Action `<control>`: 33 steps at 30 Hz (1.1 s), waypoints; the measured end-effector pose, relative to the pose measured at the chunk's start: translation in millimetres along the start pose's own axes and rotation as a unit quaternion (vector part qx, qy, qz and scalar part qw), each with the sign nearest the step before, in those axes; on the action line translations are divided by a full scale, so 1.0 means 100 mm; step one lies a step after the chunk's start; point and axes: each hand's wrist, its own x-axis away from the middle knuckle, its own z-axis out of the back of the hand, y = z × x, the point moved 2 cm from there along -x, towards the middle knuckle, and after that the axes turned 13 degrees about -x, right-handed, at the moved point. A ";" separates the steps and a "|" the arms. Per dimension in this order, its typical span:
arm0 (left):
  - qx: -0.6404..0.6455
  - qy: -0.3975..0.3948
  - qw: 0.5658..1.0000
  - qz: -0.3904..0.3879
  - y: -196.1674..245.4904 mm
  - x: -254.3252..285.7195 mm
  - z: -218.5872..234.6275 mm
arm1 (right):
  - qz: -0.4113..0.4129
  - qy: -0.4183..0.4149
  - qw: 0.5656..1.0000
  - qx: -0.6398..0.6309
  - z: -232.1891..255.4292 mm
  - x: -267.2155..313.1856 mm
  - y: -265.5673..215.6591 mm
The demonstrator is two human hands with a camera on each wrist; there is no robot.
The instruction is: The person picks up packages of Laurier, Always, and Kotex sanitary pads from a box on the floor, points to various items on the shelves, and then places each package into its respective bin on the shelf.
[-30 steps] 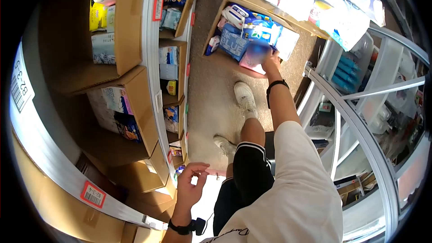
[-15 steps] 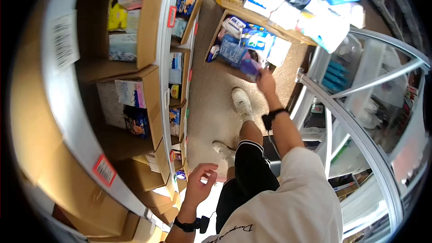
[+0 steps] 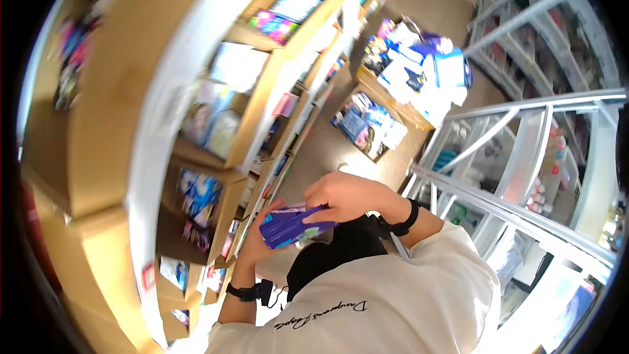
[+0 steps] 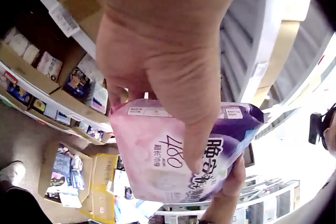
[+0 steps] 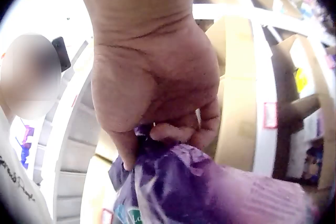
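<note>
A pink and purple pack of sanitary pads [image 4: 152, 155], printed with a large "480", is between both hands in front of the person's body. My left hand [image 4: 163, 77] grips it by one edge, thumb across the printed face and the fingers hidden behind. At the purple end, my right hand [image 5: 157, 87] pinches the crinkled wrapper between thumb and curled fingers. From above, in the head view, the right hand [image 3: 350, 196] lies over the top of the pack and the left hand [image 3: 259, 233] is at its left side.
Shelves with cardboard bins [image 3: 249, 144] of packaged goods run along the left. On the floor ahead stand an open carton [image 3: 341, 132] of packs and a heaped pile of packages [image 3: 419, 69]. Metal-framed racks [image 3: 524, 210] line the right side.
The right hand has come up from the floor carton with the pack, and the left hand now holds it too. The head view has swung, showing more of the aisle ahead.
</note>
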 end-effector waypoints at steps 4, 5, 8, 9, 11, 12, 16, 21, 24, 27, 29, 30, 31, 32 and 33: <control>0.107 0.060 0.992 0.024 0.12 1.23 0.27 | 0.094 -0.003 0.996 -0.001 -0.83 -0.63 -1.00; 0.126 0.085 0.988 -0.002 0.13 1.58 0.37 | 0.093 -0.035 0.994 0.036 -1.09 -0.79 -1.20; 0.124 0.204 0.969 -0.070 0.20 2.65 0.59 | 0.164 -0.082 0.983 0.023 -1.98 -1.19 -1.74; 0.110 0.239 0.961 -0.085 0.14 3.08 0.65 | 0.200 -0.096 0.975 0.004 -2.33 -1.34 -1.91; 0.117 0.337 0.929 -0.094 0.23 3.85 0.70 | 0.237 -0.140 0.961 0.005 -2.89 -1.58 -2.33; 0.108 0.383 0.913 -0.091 0.15 4.23 0.70 | 0.250 -0.170 0.953 -0.007 -3.18 -1.69 -2.50; -0.009 0.550 0.823 -0.141 -0.17 5.54 0.70 | 0.232 -0.305 0.914 -0.130 -4.21 -2.20 -2.95; 0.230 0.743 0.598 -0.192 -0.32 6.26 0.70 | 0.076 -0.361 0.908 -0.197 -5.41 -2.42 -3.02; 0.231 0.737 0.616 -0.152 -0.30 6.56 0.89 | 0.183 -0.364 0.900 -0.158 -6.08 -2.65 -2.99; 0.206 0.735 0.612 -0.208 -0.26 6.78 1.05 | 0.128 -0.326 0.918 -0.187 -6.48 -2.89 -3.14; 0.207 0.719 0.604 -0.275 -0.11 6.84 1.09 | 0.096 -0.271 0.928 -0.239 -6.67 -2.97 -3.26; 0.224 0.701 0.607 -0.299 -0.06 6.87 1.07 | 0.108 -0.258 0.928 -0.247 -6.76 -3.01 -3.30; 0.247 0.684 0.593 -0.344 -0.18 6.87 1.10 | 0.120 -0.249 0.922 -0.270 -6.85 -3.07 -3.31; 0.248 0.691 0.585 -0.343 -0.25 6.87 1.10 | 0.131 -0.242 0.915 -0.296 -6.96 -3.10 -3.31; 0.228 0.703 0.568 -0.363 -0.24 6.84 1.11 | 0.133 -0.238 0.910 -0.311 -7.02 -3.08 -3.38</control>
